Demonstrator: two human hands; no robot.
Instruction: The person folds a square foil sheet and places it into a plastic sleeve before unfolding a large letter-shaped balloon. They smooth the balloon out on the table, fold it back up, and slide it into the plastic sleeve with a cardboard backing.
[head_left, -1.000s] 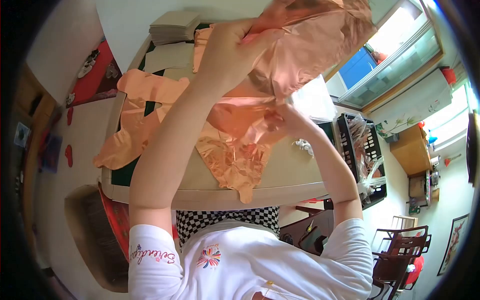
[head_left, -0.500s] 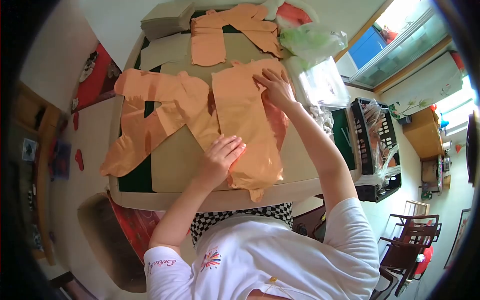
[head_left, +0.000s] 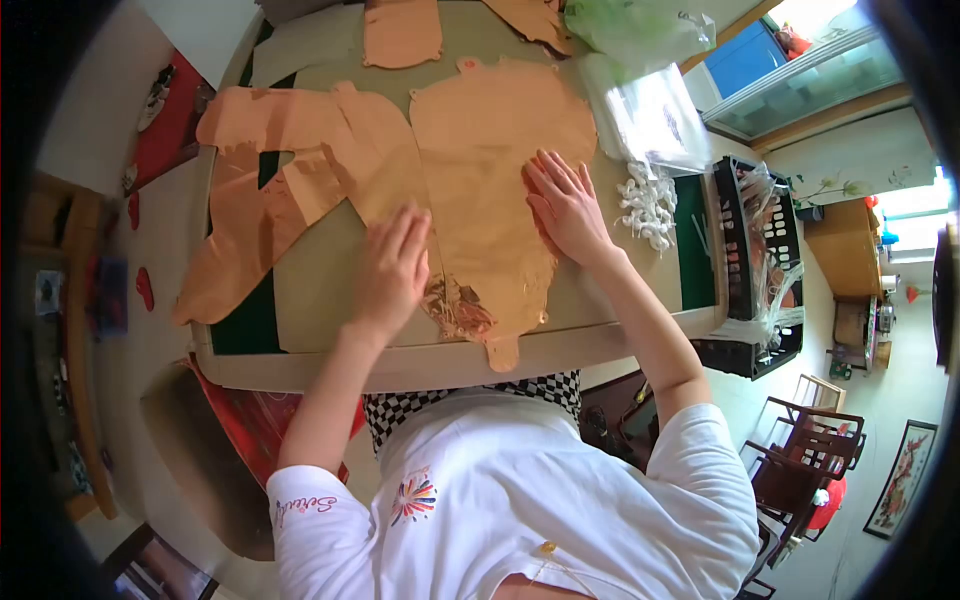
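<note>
A shiny rose-gold foil sheet lies spread on the board in front of me, crumpled near its lower left, with a small tab at its bottom end. My right hand rests flat on its right side, fingers stretched out. At its left edge is my left hand, slightly blurred, fingers extended and nothing visible in it. Left of that sheet lies another foil piece with arm-like strips and a gap in it.
More foil lies at the table's far side. To the right are a green plastic bag, clear plastic sleeves, white curly ties and a black crate. The table's edge runs before my body.
The near foil sheet now lies flatter and wider. My right hand has come nearer my body, and my left hand has moved left and farther from it. The view has shifted.
</note>
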